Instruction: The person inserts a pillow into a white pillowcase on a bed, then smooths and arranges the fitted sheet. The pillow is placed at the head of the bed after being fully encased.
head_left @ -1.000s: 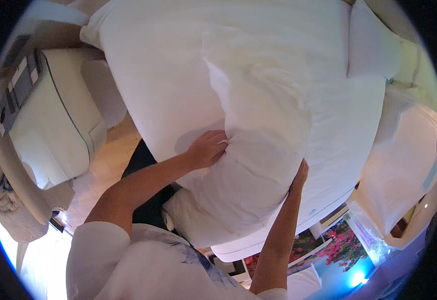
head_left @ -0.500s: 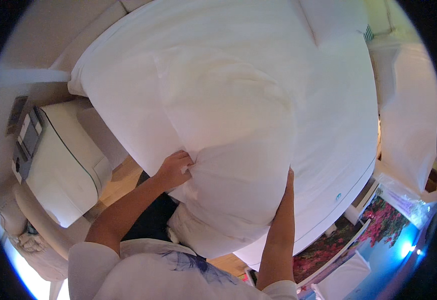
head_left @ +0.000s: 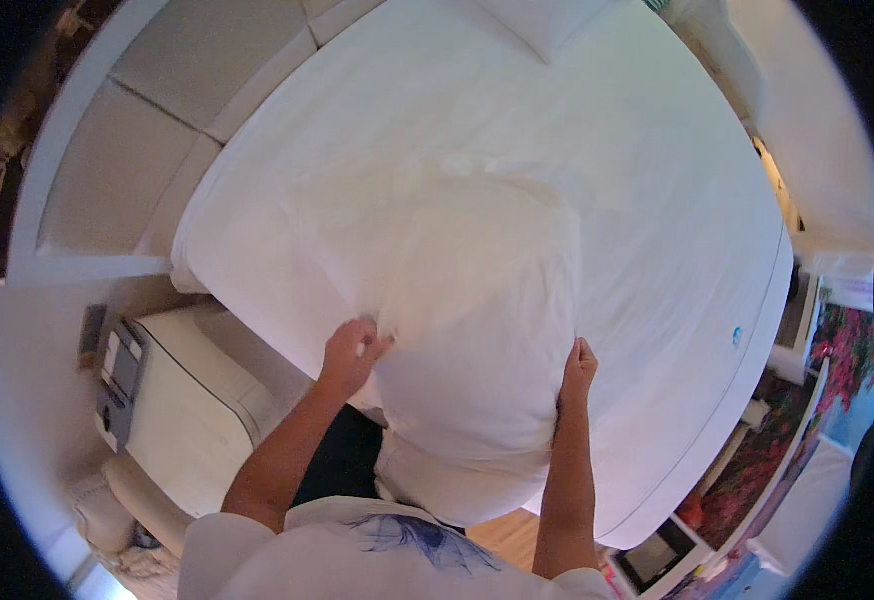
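A plump white pillow in a loose white cover rests partly on the white bed, its near end against my body. My left hand pinches the cloth at its left edge, thumb and fingers together, with a bit of white showing between them. At the right edge, my right hand is closed on the fabric, thumb on top. The far end of the cover lies flatter and wrinkled on the bed. White on white makes its exact outline hard to see.
A padded beige headboard borders the bed at the left. Beside it stands a cream bedside cabinet with a grey panel. Another white pillow lies at the far edge. A floral-patterned surface is at the lower right.
My view has shifted, so the headboard shows more. My right hand has come round into sight on the pillow's right edge. My left hand keeps hold of the left edge.
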Action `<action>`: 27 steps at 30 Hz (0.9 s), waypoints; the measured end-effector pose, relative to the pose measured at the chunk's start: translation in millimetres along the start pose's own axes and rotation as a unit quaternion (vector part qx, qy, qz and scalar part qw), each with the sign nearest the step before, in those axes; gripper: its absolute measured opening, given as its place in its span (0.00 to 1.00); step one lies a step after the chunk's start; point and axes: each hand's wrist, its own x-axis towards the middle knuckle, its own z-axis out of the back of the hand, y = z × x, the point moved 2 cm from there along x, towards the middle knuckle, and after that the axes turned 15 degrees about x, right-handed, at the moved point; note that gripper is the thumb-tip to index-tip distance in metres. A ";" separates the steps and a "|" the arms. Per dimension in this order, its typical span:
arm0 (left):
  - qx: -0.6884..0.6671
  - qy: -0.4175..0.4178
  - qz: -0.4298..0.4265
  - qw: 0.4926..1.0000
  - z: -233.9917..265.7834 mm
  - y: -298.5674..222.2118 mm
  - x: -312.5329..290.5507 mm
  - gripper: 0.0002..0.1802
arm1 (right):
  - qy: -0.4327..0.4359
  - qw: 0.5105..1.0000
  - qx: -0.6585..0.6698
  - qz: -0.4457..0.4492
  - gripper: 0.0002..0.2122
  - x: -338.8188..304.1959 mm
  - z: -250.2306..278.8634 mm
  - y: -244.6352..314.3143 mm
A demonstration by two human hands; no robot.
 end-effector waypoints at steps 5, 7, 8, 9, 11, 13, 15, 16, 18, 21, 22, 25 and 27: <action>0.072 -0.016 -0.214 0.974 20.1 -30.3 -45.6 0.09 | -0.007 0.998 -0.022 0.050 0.17 -21.9 5.3 24.0; 0.020 -0.075 -0.203 0.976 16.8 -37.0 -48.9 0.07 | -0.008 0.997 -0.027 0.068 0.17 -36.7 5.9 39.0; -0.013 -0.039 -0.149 0.988 10.4 -30.3 -49.0 0.11 | -0.011 0.997 -0.028 0.074 0.15 -44.6 3.4 45.2; -0.072 -0.046 -0.118 0.989 5.0 -25.0 -44.0 0.13 | -0.007 0.997 -0.037 0.071 0.15 -51.2 4.7 43.9; -0.189 -0.067 -0.051 0.978 2.2 -23.9 -28.7 0.18 | 0.010 0.996 -0.055 0.067 0.15 -60.9 3.5 44.0; -0.182 -0.056 -0.013 0.982 5.2 -29.1 -10.3 0.21 | 0.012 0.993 -0.060 0.097 0.16 -67.8 -2.9 58.0; -0.177 0.013 0.057 0.982 11.2 -37.4 5.4 0.20 | 0.008 0.993 -0.058 0.104 0.17 -70.4 -5.5 65.0; -0.181 0.011 0.051 0.982 17.2 -50.2 10.7 0.13 | 0.002 0.994 -0.054 0.097 0.16 -71.0 -3.3 65.0; -0.085 -0.063 -0.015 0.994 15.0 -50.2 12.5 0.08 | -0.004 0.994 -0.052 0.100 0.16 -70.7 -3.0 68.8; -0.087 -0.180 -0.100 0.975 21.2 -69.3 5.8 0.09 | -0.015 0.996 -0.039 0.085 0.15 -67.0 -5.4 73.1; -0.112 -0.217 -0.125 0.962 22.5 -74.8 0.9 0.10 | -0.019 0.998 -0.024 0.054 0.15 -64.8 -4.6 68.7; -0.096 -0.124 -0.143 0.977 13.2 -71.8 -15.0 0.11 | -0.036 0.999 -0.016 0.019 0.15 -63.0 -5.3 69.9; -0.001 -0.051 -0.214 0.975 4.0 -77.2 -28.8 0.07 | -0.045 0.995 -0.025 0.084 0.15 -56.2 0.5 57.8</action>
